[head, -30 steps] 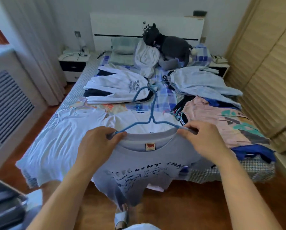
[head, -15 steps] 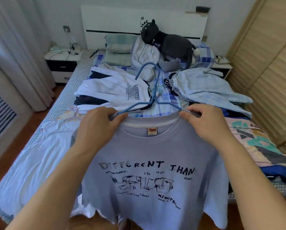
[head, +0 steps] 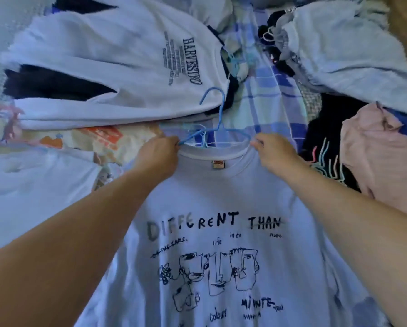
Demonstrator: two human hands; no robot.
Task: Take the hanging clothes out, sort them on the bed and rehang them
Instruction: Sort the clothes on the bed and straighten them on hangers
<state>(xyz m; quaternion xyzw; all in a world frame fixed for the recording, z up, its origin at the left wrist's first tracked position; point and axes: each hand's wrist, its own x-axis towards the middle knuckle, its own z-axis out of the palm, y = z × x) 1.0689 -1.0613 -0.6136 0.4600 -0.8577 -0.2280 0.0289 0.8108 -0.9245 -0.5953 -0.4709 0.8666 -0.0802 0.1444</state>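
Gripping the neckline from both sides, the person's two hands hold a pale blue T-shirt [head: 221, 197] spread front-up over the near part of the bed [head: 264, 90]. The left hand [head: 157, 156] has its fingers curled in at the collar's left end, clamped on the cloth together with the arm of a blue wire hanger [head: 218, 119] that runs into its grip. The right hand [head: 274, 153] is likewise closed, pinching the collar's right end; whether it also has the hanger's other arm I cannot tell, since that arm slips under the fabric just there. The hanger sits inside the neck opening with its hook pointing away up the bed, its tip lying against the hem of a white sweatshirt [head: 117, 67] printed HARVESTRO. The T-shirt's chest reads DIFFERENT THAN above line-drawn faces, and a small label shows inside the back of the collar. Both forearms reach forward from the lower corners, converging toward the collar, palms down and wrists nearly level with each other. Around the shirt the bed carries more clothes: a white garment [head: 32, 180] to the left, a pink top [head: 382, 161] to the right beside a black piece with coloured line stitching [head: 327, 161], and a light blue-grey garment [head: 351, 50] at the upper right. Plaid blue bedding shows between the piles.
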